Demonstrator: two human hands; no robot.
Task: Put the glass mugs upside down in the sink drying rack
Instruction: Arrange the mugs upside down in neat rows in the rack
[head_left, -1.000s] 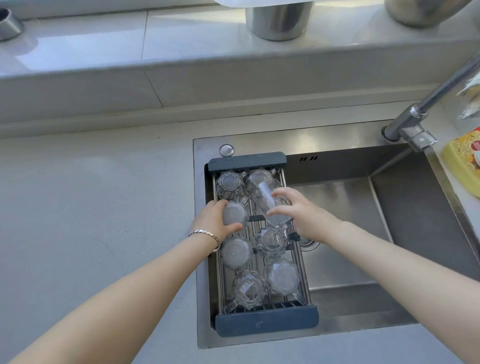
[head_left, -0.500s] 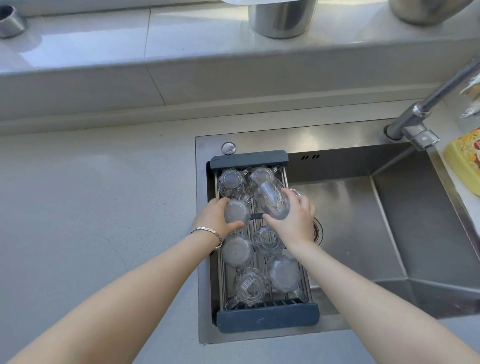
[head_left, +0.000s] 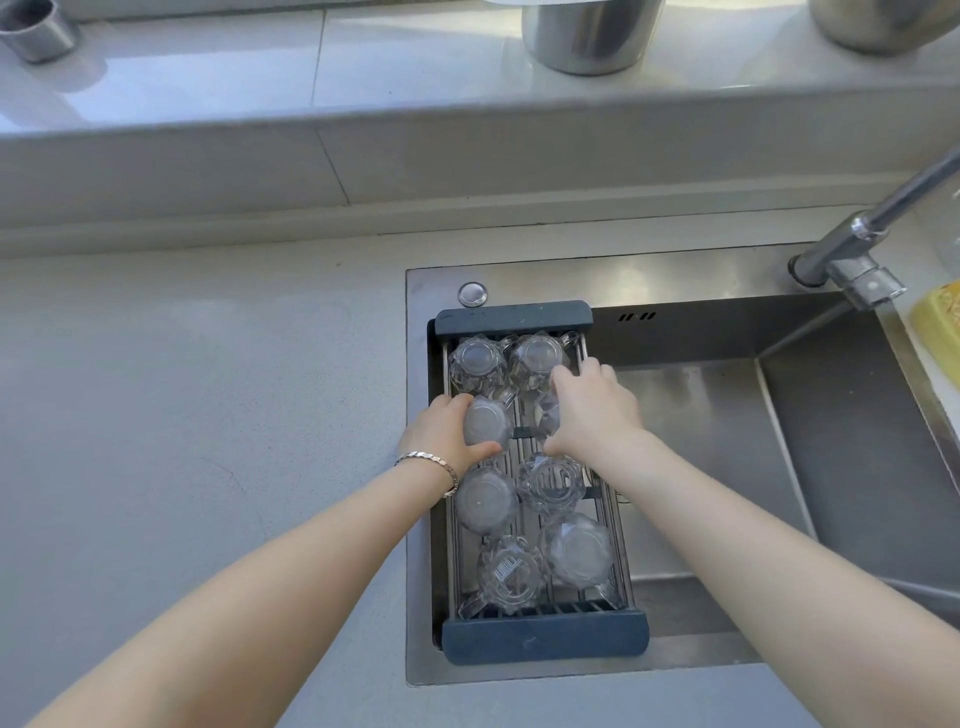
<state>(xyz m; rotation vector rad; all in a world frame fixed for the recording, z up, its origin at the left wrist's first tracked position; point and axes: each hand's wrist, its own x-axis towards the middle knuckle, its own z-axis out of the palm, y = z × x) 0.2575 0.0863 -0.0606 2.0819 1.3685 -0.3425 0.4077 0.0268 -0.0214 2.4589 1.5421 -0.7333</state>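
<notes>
One view only, from a camera worn on the person's head; it looks forward and steeply down, close above the sink (head_left: 857, 467); the drying rack (head_left: 543, 636) sits just below centre, the countertop (head_left: 182, 441) spreads toward 9 o'clock, the faucet (head_left: 852, 254) reaches in from 2 o'clock, the window ledge (head_left: 260, 78) runs along 12 o'clock; both forearms enter from the bottom edge; wide-angle bending curves the edges.

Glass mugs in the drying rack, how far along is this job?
Done: six glass mugs sit base-up in the drying rack, from the far pair to the near one with a barcode sticker. In hand: the left hand grips a seventh mug base-up, and the right hand covers an eighth mug, its orientation hidden. Left: releasing both; no other mugs are in view.
</notes>
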